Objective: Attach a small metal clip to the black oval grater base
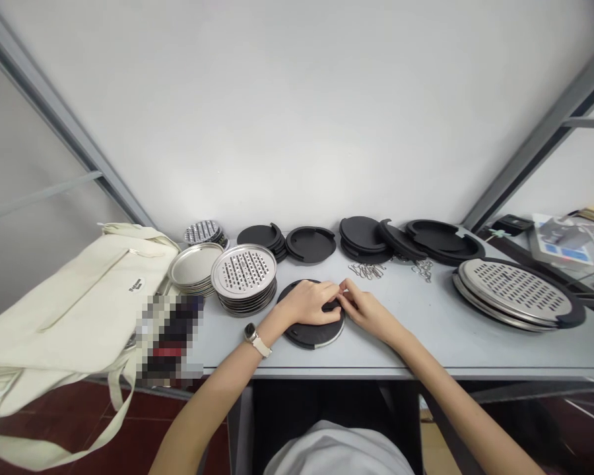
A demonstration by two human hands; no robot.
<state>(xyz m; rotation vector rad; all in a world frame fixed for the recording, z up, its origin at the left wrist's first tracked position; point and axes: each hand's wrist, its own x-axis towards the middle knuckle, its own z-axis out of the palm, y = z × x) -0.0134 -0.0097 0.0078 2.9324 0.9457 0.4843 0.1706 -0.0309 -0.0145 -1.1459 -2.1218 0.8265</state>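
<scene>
A round black disc (304, 335) lies on the table in front of me, with a thin strip of silvery edge showing at its lower right. My left hand (311, 303) rests over the disc, its fingers bent round toward the right rim. My right hand (365, 310) is at that same rim, thumb and fingers pinched together against the left fingertips. Whatever is between the right fingertips is hidden. Just left of the disc stands a stack of round metal grater plates (244, 272). Small wire clips (367, 270) lie behind my right hand.
Black round holders (311, 244) and stacked black discs (366, 234) line the wall. Plain metal plates (197, 265) and a cream bag (79, 303) are at left. Larger oval grater plates (517, 290) lie at right. Grey metal posts (519, 145) frame the table.
</scene>
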